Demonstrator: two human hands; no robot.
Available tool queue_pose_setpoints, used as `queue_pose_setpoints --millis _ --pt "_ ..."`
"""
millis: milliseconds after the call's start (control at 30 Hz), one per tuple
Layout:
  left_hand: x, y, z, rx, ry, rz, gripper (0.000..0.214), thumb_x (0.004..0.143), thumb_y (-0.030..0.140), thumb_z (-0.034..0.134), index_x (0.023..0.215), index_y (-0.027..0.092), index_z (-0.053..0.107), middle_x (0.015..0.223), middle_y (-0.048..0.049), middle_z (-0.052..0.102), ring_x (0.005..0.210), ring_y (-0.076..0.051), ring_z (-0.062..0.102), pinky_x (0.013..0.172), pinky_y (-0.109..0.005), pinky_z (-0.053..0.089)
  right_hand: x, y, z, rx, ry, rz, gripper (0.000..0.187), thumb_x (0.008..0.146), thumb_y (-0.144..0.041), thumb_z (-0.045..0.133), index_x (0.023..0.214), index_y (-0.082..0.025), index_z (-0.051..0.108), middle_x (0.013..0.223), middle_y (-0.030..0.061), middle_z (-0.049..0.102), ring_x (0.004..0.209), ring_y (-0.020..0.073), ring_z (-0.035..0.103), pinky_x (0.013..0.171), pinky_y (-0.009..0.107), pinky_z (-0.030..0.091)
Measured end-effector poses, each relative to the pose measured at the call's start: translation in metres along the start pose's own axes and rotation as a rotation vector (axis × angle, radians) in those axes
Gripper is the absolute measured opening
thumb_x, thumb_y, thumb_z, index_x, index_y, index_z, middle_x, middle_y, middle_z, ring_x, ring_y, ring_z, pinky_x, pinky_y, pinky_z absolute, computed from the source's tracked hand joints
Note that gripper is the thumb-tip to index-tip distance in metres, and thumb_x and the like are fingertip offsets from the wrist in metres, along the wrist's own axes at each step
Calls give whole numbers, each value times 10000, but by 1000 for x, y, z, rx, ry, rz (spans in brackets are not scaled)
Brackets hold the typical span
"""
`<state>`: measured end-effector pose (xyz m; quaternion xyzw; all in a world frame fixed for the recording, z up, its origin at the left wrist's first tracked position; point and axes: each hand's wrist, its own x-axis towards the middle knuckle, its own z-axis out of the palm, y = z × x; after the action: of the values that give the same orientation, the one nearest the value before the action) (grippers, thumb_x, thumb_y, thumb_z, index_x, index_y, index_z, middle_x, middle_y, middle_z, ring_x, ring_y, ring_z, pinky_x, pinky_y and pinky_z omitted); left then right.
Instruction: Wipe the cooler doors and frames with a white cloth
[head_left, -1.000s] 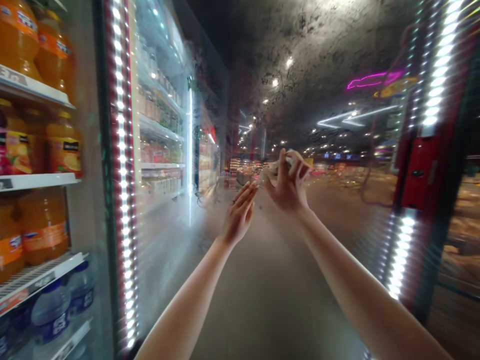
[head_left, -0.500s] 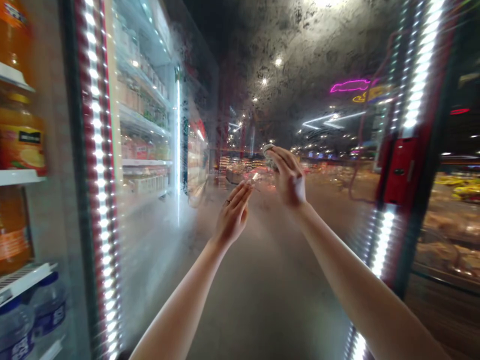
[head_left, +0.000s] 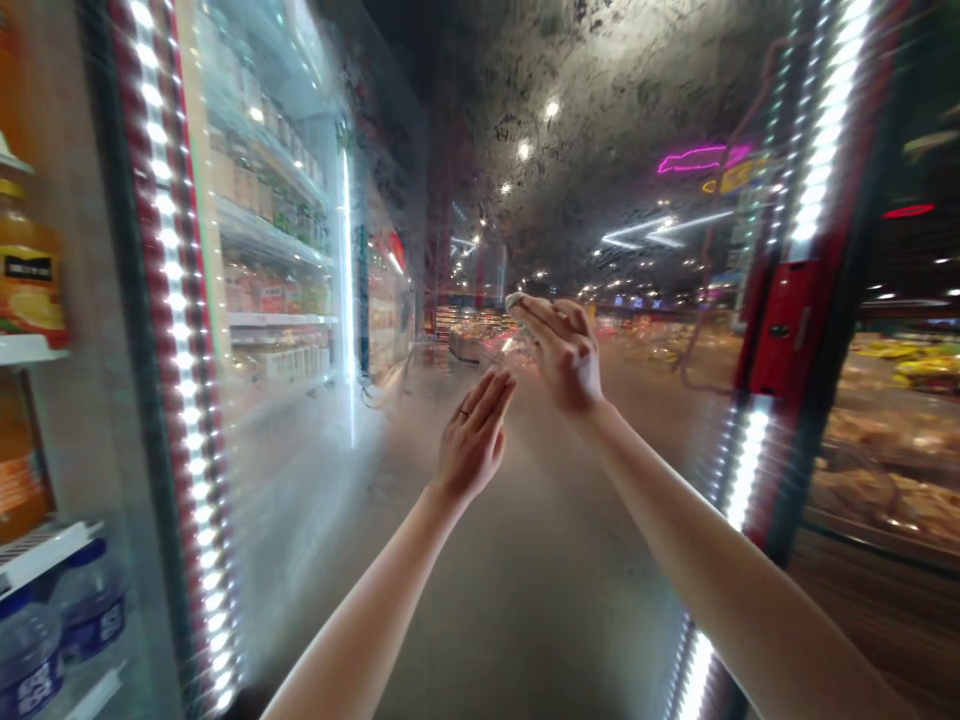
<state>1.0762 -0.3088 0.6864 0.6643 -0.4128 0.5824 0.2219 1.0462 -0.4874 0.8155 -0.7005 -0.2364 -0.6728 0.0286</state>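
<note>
A fogged glass door [head_left: 555, 580] fills the middle of the view. My right hand [head_left: 568, 352] presses a light cloth [head_left: 514, 301] to the glass; only a small edge of it shows past the fingertips. Lower and to the left, my left hand [head_left: 472, 435] lies flat with fingers stretched out and close together, a ring on one of them. It seems to rest on the same pane and holds nothing.
A lit strip [head_left: 176, 290] runs down the left side. Orange drink bottles [head_left: 28, 265] and blue-capped bottles [head_left: 90, 600] stand on shelves at far left. The door's right edge has a red frame part [head_left: 784, 330]. Stocked shelves [head_left: 277, 225] show through the glass.
My right hand has slid left across the glass with the cloth. My left hand has shifted slightly right. The whole view has turned a little, so the shelves sit further left.
</note>
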Motion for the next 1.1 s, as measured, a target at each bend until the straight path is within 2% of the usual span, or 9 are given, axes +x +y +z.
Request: queue_pose_setpoints --millis 167,233,333,500,600,733,833,933,1100 --pt "-6 31 16 53 -55 -79 884 1091 87 444 1820 308 -4 1796 -63 448 1688 -223 399 1430 -481 294 -34 19 -26 39 -193 -153 573 1064 -63 546 1516 -367 722 1424 18 805 1339 242 685 1165 432 589" --pt "-5 39 23 58 -74 -81 873 1105 121 449 1818 314 -16 1792 -59 452 1678 -225 417 1436 -472 261 -47 38 -41 17 -164 -159 511 1069 -94 591 1470 -364 757 1437 15 798 1318 245 700 1163 442 595" --pt "0 46 35 56 -83 -85 861 1122 171 459 1816 325 -25 1803 -50 426 1684 -232 403 1431 -453 256 -46 60 -52 -59 -19 -23 478 1076 -100 583 1437 -344 781 1408 39 811 1299 273 704 1156 507 602" --pt "-1 50 51 101 -32 -105 869 1130 204 497 1814 314 -26 1790 -56 441 1669 -236 432 1434 -440 230 -26 55 -39 -89 66 37 575 1082 -42 452 1493 -325 739 1453 44 787 1399 274 675 1203 551 583" --pt "-5 50 56 114 -12 -101 864 1128 206 513 1814 316 0 1779 -54 454 1657 -227 452 1442 -418 189 -45 48 -42 -111 -24 -56 546 1084 -58 499 1497 -330 730 1475 35 776 1419 261 678 1215 517 589" --pt "-8 49 58 132 10 -95 835 1140 237 508 1813 316 20 1776 -44 445 1655 -210 448 1455 -389 91 -82 62 -62 -106 -79 -184 516 1088 -83 553 1502 -344 715 1454 24 789 1376 238 717 1190 464 612" --pt "-8 49 59 119 14 -90 818 1147 252 499 1812 323 27 1781 -37 422 1658 -209 436 1458 -387 59 -82 73 -64 -134 43 -95 512 1095 -95 541 1500 -351 721 1432 28 799 1362 255 729 1197 507 613" --pt "-8 49 59 78 1 -104 817 1143 237 497 1809 342 36 1789 -27 401 1665 -216 419 1461 -401 81 -60 70 -50 -145 113 74 561 1106 -100 472 1538 -379 697 1471 23 774 1434 278 684 1256 591 569" --pt "-8 49 59 80 24 -107 797 1141 231 501 1809 345 82 1788 -21 392 1660 -213 425 1461 -396 80 -56 48 -38 -27 -22 47 659 1105 -55 422 1620 -422 606 1561 -1 715 1569 266 571 1315 571 522"
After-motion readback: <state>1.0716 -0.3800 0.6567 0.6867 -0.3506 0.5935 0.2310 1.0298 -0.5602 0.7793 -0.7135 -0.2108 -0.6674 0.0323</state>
